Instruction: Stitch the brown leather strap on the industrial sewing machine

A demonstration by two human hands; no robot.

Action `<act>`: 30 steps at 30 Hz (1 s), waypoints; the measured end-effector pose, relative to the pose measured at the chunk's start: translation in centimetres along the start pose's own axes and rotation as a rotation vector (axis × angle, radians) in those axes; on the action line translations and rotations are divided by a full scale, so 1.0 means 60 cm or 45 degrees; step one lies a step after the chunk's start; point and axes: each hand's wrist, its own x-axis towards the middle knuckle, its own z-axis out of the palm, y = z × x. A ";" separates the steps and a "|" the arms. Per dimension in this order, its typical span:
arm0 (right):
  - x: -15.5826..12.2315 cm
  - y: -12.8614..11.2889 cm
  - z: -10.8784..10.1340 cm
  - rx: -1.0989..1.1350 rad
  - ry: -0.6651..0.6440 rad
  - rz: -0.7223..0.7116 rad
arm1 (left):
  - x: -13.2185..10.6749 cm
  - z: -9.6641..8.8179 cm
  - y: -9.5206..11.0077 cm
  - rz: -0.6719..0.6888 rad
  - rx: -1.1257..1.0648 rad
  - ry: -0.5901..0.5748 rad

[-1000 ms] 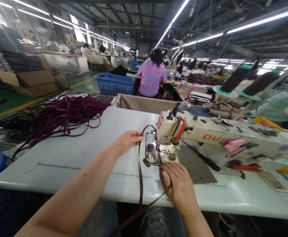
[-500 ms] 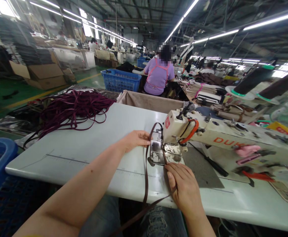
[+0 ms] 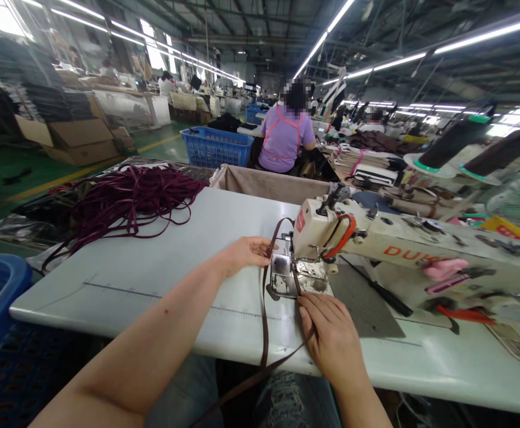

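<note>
A narrow dark brown strap (image 3: 265, 321) loops out from the sewing machine (image 3: 317, 229), runs down past the metal needle plate (image 3: 281, 284) and hangs over the table's front edge. My left hand (image 3: 249, 254) is at the left of the plate, thumb and fingers closed on the strap at the loop. In front of the presser area, my right hand (image 3: 333, 330) presses its closed fingers on the strap length leading toward the needle. The strap's tail comes out beneath that palm and crosses over my lap. The needle tip itself is too small to make out.
A heap of maroon straps (image 3: 139, 199) lies on the table's far left. Blue baskets (image 3: 217, 145) stand ahead and at the near left. A black-handled tool (image 3: 388, 297) rests under the machine arm. Thread cones (image 3: 451, 142) rise at the right. A person in purple (image 3: 286, 139) sits ahead.
The left fingertips have edged slightly over the strap toward the machine. The strap tail beneath the right hand has shifted a little; the right hand stays almost in place.
</note>
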 end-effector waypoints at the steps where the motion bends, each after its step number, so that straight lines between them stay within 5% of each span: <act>1: 0.000 0.000 0.000 0.004 0.002 -0.003 | 0.000 0.000 0.001 -0.005 -0.003 0.001; 30: 0.001 0.001 0.001 -0.008 0.019 -0.008 | -0.003 0.001 0.008 0.033 -0.034 -0.004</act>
